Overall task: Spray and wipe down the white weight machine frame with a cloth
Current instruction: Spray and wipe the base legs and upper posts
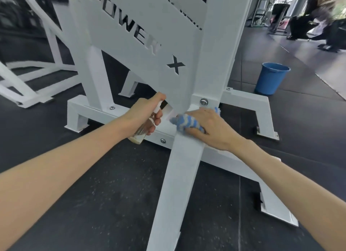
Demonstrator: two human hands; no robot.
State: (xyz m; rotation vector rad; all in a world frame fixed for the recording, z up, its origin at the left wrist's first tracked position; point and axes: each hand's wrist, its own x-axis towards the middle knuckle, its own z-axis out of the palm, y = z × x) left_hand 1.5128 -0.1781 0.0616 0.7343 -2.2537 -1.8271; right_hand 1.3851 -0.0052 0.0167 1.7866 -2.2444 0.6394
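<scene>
- Two hands work at the foot of the white weight machine frame. They are a little apart, one on either side of its sloping front strut.
- Left hand: the fingers are curled round a small clear spray bottle, with one finger on its white head. The bottle is tilted, with its base toward the camera and its head close to the frame's lower edge.
- Right hand: it is closed over a bunched blue-and-white striped cloth. It presses the cloth on the base beam where the upright post meets it, just below a bolt.
- Panel: a white plate with the cut-out letters "POWER" and an "X" mark rises behind both hands.
- Floor: dark speckled matting lies under the frame's feet.
- Blue bucket: it stands upright on the floor to the right, beyond the frame and apart from it.
- Upper right: a person, blurred, well away from the frame.
</scene>
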